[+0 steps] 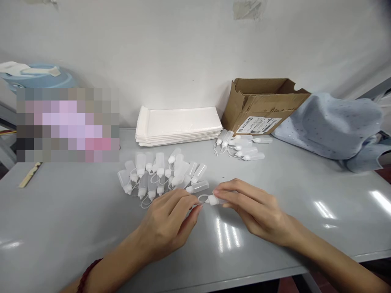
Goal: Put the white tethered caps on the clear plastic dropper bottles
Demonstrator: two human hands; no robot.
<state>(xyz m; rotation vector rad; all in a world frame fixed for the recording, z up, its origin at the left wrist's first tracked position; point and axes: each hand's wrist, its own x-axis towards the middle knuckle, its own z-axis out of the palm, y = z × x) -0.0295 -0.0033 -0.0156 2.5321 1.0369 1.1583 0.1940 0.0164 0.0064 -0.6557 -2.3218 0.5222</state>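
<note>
Between my two hands, just above the grey table, a small translucent dropper bottle (214, 200) lies sideways with its white nozzle pointing left. My right hand (256, 209) pinches the bottle's body between thumb and fingers. At the nozzle end, my left hand (172, 219) is closed at the fingertips on the small cap of the bottle's looped strap; the cap itself is mostly hidden. Beyond my left hand lies a pile of similar dropper bottles (140, 163), many with nozzles towards me and thin strap loops. One loose bottle (198, 186) rests at the pile's near right edge.
A stack of white paper sleeves (180, 122) lies against the wall. Right of it stands an open cardboard box (265, 108), with several more dropper bottles (242, 147) before it. A pale blue spotted cloth (332, 126) is at the right; a blue container (45, 75) stands far left.
</note>
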